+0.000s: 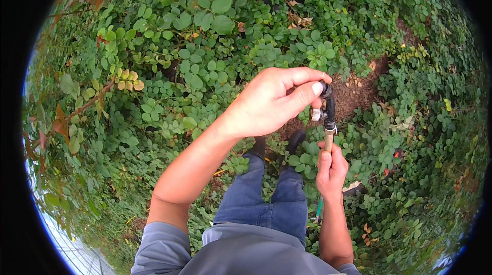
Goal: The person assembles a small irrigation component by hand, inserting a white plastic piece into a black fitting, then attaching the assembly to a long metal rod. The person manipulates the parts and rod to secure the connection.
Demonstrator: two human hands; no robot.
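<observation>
Green plants (205,70), brn soil (361,90), L grip (271,102) pinching blk fitting (331,108), R grip (331,171) round tan handle (328,141)

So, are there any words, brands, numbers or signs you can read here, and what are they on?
None that can be read.
Small pale round fitting beside the black bent pipe: any marks are too small to make out.
Grey shirt and blue jeans: no lettering shows.

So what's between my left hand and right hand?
In the head view, a black curved fitting, a pale round piece on its left and some of the tan shaft lie between your left hand and right hand.
</observation>
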